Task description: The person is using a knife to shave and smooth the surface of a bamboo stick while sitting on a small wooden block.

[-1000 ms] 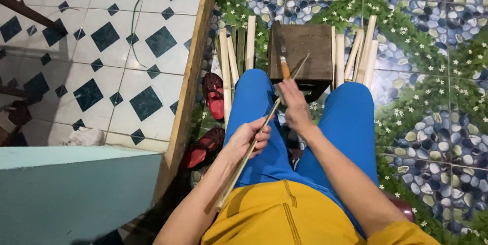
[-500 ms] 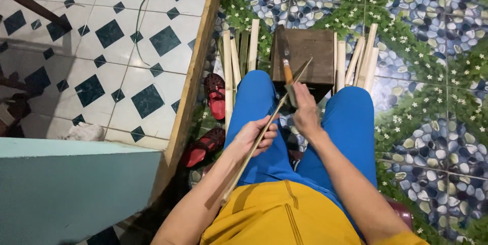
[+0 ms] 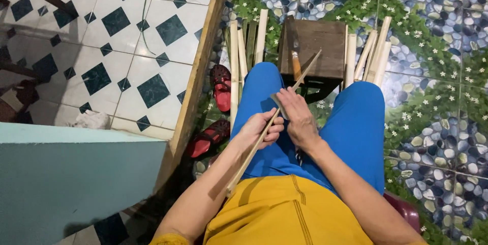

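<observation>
I sit with blue trousers over my knees. My left hand (image 3: 260,130) is closed around a long thin bamboo strip (image 3: 308,69), which runs from my left forearm up over the stool. My right hand (image 3: 301,119) sits just beyond the left one and grips a grey blade (image 3: 277,101) pressed against the strip. The two hands almost touch above my lap. A dark wooden stool (image 3: 325,39) stands in front of my knees, and a wooden-handled tool (image 3: 295,63) lies on it.
Bamboo slats lie on the floor left (image 3: 235,67) and right (image 3: 375,54) of the stool. Red sandals (image 3: 221,86) rest by a wooden beam (image 3: 201,67). A teal surface (image 3: 76,179) is at my left, with tiled floor (image 3: 122,36) beyond.
Both hands keep their hold. The strip's far tip has shifted a little further over the stool, and my right hand has slid slightly back along it.
</observation>
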